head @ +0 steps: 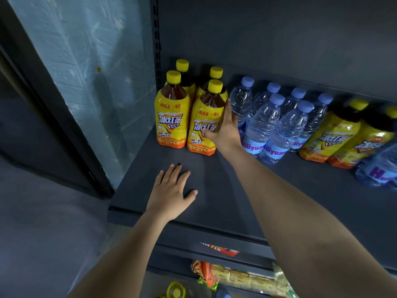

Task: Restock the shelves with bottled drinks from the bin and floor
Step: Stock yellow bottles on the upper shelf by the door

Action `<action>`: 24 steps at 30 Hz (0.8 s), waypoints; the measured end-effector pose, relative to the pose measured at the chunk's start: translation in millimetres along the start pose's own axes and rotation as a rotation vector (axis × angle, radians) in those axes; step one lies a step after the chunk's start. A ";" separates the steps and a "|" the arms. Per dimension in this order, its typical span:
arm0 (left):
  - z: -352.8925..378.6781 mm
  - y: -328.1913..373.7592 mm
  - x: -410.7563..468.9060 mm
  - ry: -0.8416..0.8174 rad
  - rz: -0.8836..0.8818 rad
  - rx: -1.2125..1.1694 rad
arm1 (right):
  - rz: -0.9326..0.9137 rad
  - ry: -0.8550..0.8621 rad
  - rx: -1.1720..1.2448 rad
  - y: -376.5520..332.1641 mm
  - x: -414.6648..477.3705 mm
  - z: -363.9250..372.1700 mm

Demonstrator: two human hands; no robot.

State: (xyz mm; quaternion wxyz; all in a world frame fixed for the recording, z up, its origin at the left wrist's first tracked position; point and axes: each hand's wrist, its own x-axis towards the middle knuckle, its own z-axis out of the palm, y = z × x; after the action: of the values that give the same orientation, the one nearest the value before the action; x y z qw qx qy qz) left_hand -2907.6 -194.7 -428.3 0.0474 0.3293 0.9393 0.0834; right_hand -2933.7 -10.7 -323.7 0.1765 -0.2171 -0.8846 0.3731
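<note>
Right grip (223,131) holds a tea bottle (204,112) on the shelf (236,194).
Fingers and thumb curl round the bottle, front right of four standing upright at the shelf's left end. The left grip (171,190) lies flat and open-fingered on the shelf before them, holding nothing. Water bottles (263,125) stand just right of the held bottle.

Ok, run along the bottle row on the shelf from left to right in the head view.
Front-left iced tea bottle → front-right iced tea bottle → right hand gripping it → blue-capped water bottles → two more iced tea bottles → purple-lettered water bottle at the frame's edge.
</note>
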 end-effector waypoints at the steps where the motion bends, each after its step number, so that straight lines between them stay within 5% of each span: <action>1: -0.5 0.0 0.1 -0.007 0.000 -0.007 | 0.015 -0.016 -0.002 -0.1 -1.4 -0.3; 6: -9.1 1.8 -1.8 -0.059 -0.018 -0.038 | 0.122 -0.256 0.002 9.3 -27.5 -8.8; 15: -56.6 8.6 -43.1 -0.107 -0.187 -0.161 | 0.131 -0.683 -0.427 25.8 -79.2 -64.3; 24: -133.5 45.1 -134.5 -0.184 -0.369 -0.171 | -0.047 -0.766 -0.610 17.1 -134.4 -134.5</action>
State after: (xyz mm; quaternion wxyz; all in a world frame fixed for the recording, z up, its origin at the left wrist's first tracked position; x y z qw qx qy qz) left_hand -2794.5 -261.0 -284.2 0.1749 0.1527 0.9650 0.1221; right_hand -2752.3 9.2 -267.7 -0.2246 -0.0859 -0.9596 0.1458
